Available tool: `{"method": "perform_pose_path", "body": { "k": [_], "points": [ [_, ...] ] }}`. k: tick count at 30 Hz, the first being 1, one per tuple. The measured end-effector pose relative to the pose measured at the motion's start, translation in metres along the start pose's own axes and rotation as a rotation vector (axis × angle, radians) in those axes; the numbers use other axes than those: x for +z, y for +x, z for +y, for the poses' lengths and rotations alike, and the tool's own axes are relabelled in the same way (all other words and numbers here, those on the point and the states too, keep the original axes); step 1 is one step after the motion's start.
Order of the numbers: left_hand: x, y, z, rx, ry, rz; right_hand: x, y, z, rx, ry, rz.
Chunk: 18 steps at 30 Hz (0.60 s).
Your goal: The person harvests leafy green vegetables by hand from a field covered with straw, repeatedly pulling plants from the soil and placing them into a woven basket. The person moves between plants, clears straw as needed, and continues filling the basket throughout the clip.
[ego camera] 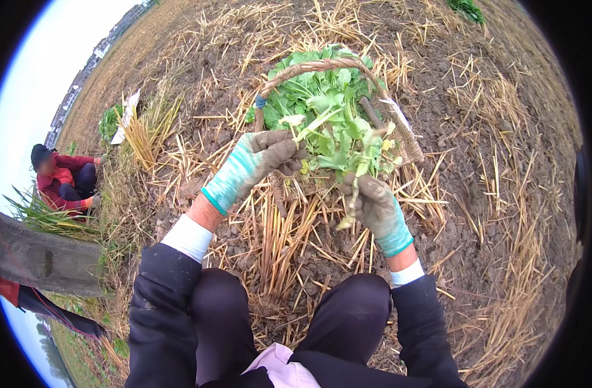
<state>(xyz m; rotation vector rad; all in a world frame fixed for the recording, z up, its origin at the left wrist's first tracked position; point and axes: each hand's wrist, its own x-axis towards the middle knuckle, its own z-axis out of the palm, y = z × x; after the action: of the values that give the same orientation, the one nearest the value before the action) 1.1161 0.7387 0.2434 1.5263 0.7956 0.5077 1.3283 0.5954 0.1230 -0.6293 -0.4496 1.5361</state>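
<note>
Both hands wear turquoise and grey knit gloves with muddy palms. My left hand [279,153] pinches the stem end of a leafy green plant at the near left side of a wicker basket [412,145]. Lower and to the right, my right hand [368,194] is closed on a leafy stalk [362,167] with yellowing leaves. Behind the hands, loose leafy greens [305,94] fill the basket under its arched handle [320,64], which has a blue wrap at its left end. Whether the two hands hold one plant or two cannot be told.
Straw stubble [276,252] stands between my knees and the basket on muddy soil. At left a person in red [61,182] crouches by dry grass, near a white sack [126,116] with greens. A concrete post [44,252] and another person's leg [58,313] are at lower left.
</note>
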Motion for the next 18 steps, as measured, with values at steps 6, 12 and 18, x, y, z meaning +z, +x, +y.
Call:
{"method": "perform_pose_path", "body": {
  "k": [6,12,18],
  "points": [
    [-0.029,0.002,-0.03,-0.213,-0.007,0.251,-0.055,0.028,0.016,0.189,-1.056,0.425],
    [-0.067,-0.023,-0.028,0.155,-0.546,0.114,-0.096,-0.002,-0.003,0.165,-1.497,0.502],
    [-0.102,-0.038,-0.012,0.244,-0.711,0.121,-0.127,-0.017,-0.048,-0.235,-1.444,0.776]
  ]
}}
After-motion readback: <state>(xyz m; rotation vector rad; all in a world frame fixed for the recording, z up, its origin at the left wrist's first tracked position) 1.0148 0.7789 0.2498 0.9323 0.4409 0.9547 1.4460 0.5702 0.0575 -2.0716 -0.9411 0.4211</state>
